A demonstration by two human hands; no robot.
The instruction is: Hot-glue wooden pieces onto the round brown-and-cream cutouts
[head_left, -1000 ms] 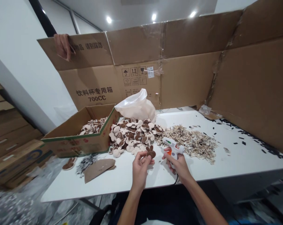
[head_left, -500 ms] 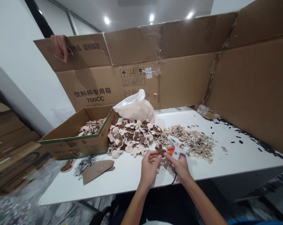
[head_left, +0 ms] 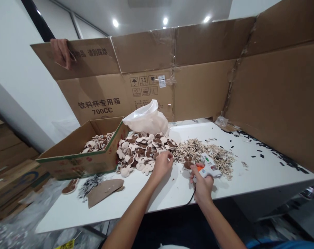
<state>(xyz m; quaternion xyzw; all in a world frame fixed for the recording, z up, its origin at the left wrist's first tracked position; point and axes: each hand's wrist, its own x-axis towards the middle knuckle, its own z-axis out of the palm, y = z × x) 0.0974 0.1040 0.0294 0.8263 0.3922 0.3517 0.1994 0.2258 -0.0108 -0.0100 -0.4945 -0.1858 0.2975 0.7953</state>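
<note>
My right hand is closed round a white hot glue gun with an orange trigger. Its thumb and finger also pinch a brown bunny-head felt piece, ears up, beside the gun. My left hand is away from that piece, at the right front edge of a heap of white and brown bunny pieces. Its fingers are loosely bent and a little apart, with nothing visible in them. Just right of it spreads a pile of thin cream strips.
At left stands an open carton with more pieces inside. Behind the heap slumps a white plastic bag. Cardboard walls close off the back and right. A cardboard scrap, black bits and small black parts lie on the table.
My left hand has let go of the brown bunny piece and moved left and up to the heap's edge. My right hand, with glue gun and piece, has shifted slightly right.
</note>
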